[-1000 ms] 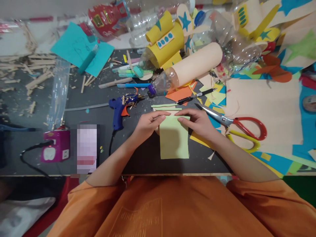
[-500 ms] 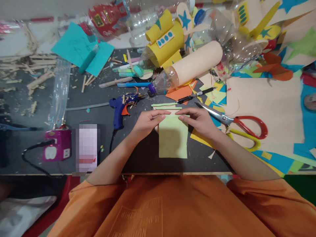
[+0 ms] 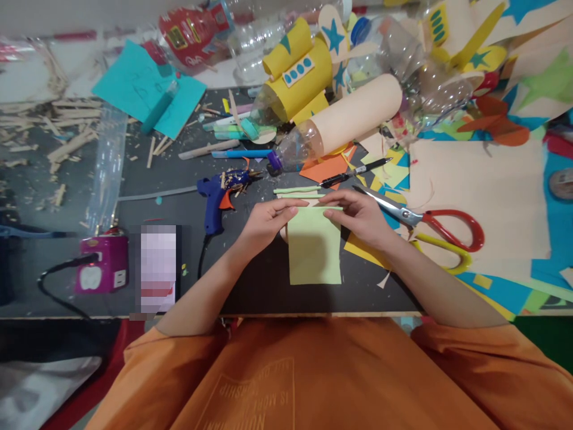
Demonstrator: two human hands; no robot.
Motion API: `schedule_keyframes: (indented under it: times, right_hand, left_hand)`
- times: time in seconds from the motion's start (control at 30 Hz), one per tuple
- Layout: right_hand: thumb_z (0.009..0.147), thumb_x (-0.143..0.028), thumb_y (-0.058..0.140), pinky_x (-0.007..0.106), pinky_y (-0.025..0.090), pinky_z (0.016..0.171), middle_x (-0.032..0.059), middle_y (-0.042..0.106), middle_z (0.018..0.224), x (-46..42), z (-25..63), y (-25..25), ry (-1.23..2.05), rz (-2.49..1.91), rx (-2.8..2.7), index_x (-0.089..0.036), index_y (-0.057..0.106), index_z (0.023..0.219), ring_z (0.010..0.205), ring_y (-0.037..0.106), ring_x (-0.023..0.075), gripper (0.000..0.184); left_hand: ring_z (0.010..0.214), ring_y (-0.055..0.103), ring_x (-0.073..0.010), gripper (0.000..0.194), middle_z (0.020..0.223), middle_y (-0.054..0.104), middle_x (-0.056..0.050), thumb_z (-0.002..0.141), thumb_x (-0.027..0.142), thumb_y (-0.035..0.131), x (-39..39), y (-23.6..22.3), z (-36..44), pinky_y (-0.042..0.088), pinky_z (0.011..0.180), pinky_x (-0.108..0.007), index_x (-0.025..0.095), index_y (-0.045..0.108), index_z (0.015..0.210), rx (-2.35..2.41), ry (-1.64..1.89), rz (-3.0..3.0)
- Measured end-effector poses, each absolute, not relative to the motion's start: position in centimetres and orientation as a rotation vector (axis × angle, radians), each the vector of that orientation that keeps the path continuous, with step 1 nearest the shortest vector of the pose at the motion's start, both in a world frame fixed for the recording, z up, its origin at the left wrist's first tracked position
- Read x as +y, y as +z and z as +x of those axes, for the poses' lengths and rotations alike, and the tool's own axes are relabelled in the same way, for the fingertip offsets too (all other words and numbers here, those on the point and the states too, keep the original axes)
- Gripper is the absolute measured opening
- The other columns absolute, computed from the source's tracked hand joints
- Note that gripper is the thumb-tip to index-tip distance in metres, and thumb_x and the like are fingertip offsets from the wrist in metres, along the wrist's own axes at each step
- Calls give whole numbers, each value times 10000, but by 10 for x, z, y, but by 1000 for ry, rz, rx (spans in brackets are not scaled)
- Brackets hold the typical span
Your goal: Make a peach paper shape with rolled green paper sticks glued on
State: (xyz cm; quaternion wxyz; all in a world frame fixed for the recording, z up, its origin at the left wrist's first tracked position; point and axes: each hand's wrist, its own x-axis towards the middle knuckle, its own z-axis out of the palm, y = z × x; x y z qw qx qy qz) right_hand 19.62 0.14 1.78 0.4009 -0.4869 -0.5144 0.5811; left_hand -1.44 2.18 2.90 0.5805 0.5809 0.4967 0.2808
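A pale green sheet of paper (image 3: 314,254) hangs over the dark tabletop near its front edge. My left hand (image 3: 273,222) pinches its top left corner between thumb and fingers. At the top right corner my right hand (image 3: 356,216) grips it the same way. The sheet's top edge looks folded or rolled in a narrow strip. Just beyond my fingertips lie thin rolled green paper strips (image 3: 298,190) on a cream piece, which my hands partly cover.
Scissors with red handles (image 3: 412,216) lie close to my right forearm. A blue glue gun (image 3: 217,200) rests left of my left hand. Behind are a paper-wrapped bottle (image 3: 358,113) and a black pen (image 3: 356,173). A phone (image 3: 159,269) and purple power adapter (image 3: 102,263) stand left.
The green sheet's lower edge has risen and shifted slightly right. Both hands keep their hold in nearly the same place.
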Motion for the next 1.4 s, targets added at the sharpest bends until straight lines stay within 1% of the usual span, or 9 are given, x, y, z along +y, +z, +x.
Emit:
schedule_keyframes:
  times: [0.2,0.3,0.4,0.6,0.9,1.0,1.1,1.23,1.4]
  right_hand:
    - [781,-279,648,297,507,670,35,751,899,0,194,21,1386,-1274,-1493,-224,705,865,784,669,172,115]
    - [803,-289,614,304,496,695,36,746,832,-2,191,24,1336,-1275,-1633,-212,697,786,749,660,174,114]
    - [834,-308,582,280,473,661,41,732,781,-3,189,26,1314,-1269,-1710,-196,681,761,709,647,163,166]
    - [852,-321,553,240,396,582,23,667,671,-3,188,25,1195,-1236,-1872,-179,643,737,591,557,121,203]
    - [848,-307,535,233,369,557,4,599,616,-2,189,24,1192,-1194,-1912,-180,606,704,550,504,107,204]
    - [832,-263,538,234,387,576,8,613,661,-2,191,26,1248,-1210,-1817,-185,591,706,596,521,110,157]
    - [814,-253,565,231,387,543,-13,569,624,-1,194,25,1288,-1231,-1620,-195,569,700,570,497,105,128]
    - [847,-319,576,235,404,507,-40,512,553,-1,195,21,1294,-1212,-1308,-212,559,702,505,484,103,180]
    - [888,-548,513,253,412,500,-24,552,583,-2,195,19,1276,-1192,-1284,-224,596,769,514,514,117,356]
  left_hand:
    - [685,666,-140,259,839,748,-30,801,327,645,15,30,-11,488,608,-208,196,740,1003,1193,636,1346]
    - [722,690,-137,255,837,733,-23,832,312,630,10,30,-9,484,633,-188,201,704,1049,1128,629,1494]
    - [765,707,-136,233,809,718,-14,885,315,583,7,28,-9,482,675,-178,194,675,1062,1049,629,1669]
    - [717,700,-113,326,778,717,5,952,420,488,4,23,-9,475,654,-165,185,603,1146,1020,532,1845]
    - [655,686,-96,289,777,720,14,948,364,506,0,24,-8,478,643,-162,184,580,1162,983,573,1815]
    - [695,688,-97,273,853,729,-7,914,333,556,4,26,-11,482,656,-164,183,610,1136,1034,668,1770]
    - [646,653,-87,284,865,722,-14,861,304,600,11,27,-15,460,585,-158,183,632,1115,1139,788,1613]
    - [526,550,-66,326,663,662,27,797,279,646,17,27,-19,393,491,-146,184,653,1109,1212,881,1414]
    - [455,443,-45,349,556,573,62,768,270,670,18,27,-17,320,441,-148,193,661,1108,1218,911,1342]
